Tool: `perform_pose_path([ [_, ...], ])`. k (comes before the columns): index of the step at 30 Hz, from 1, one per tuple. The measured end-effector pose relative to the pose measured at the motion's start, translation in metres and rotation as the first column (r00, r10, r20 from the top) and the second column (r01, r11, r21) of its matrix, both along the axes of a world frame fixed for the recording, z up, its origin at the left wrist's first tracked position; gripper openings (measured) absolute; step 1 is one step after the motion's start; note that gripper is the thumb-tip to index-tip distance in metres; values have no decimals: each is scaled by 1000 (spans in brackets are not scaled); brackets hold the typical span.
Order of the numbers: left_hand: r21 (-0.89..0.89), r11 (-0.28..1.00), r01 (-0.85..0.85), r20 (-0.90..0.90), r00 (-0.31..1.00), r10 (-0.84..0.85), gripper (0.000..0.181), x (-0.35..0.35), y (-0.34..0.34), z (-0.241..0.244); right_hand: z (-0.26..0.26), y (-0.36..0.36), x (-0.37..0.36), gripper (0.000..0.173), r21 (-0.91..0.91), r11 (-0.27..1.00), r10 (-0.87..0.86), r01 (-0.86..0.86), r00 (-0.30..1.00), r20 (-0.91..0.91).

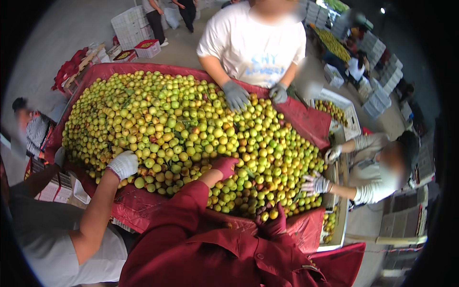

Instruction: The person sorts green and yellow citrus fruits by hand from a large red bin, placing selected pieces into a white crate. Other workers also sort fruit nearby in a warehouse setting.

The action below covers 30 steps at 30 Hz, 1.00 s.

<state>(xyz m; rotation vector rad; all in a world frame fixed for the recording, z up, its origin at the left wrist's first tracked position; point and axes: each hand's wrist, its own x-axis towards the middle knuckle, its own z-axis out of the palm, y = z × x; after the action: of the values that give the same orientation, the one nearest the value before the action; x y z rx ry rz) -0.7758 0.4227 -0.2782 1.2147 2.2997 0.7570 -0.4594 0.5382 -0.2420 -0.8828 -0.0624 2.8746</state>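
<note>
A broad heap of small yellow-green fruits (172,123), which look like jujubes, fills a bed lined with red padded sheeting (136,211). My left hand (225,167), in a dark red glove, reaches over the heap with its fingers curled down at the fruits. Whether it grips any is hidden by the back of the hand. Close to my body, at the near edge of the sheeting, my right hand (277,223) is gloved alike and turned palm up. It cradles a few fruits (273,214), some with reddish-brown patches.
Across the heap a person's grey-gloved hands (235,96) touch the fruits. At left, another person's white-gloved hand (123,165) rests on them. A third person's gloved hands (315,183) work at the right end, beside a white crate (353,116) of fruit. Stacked crates (131,27) stand behind.
</note>
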Motion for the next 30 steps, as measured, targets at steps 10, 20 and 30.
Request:
perform_pose_path([
  [10,163,830,-534,929,366,53,53,-15,-11,40,7,1,7,43,-102,992,-68,68,998,6],
  [20,368,916,158,565,744,-356,32,80,27,73,11,3,-10,62,0,998,59,-61,963,-261],
  [30,52,948,-315,-754,610,245,62,-60,-37,58,-3,2,15,44,74,997,-6,20,983,-185],
])
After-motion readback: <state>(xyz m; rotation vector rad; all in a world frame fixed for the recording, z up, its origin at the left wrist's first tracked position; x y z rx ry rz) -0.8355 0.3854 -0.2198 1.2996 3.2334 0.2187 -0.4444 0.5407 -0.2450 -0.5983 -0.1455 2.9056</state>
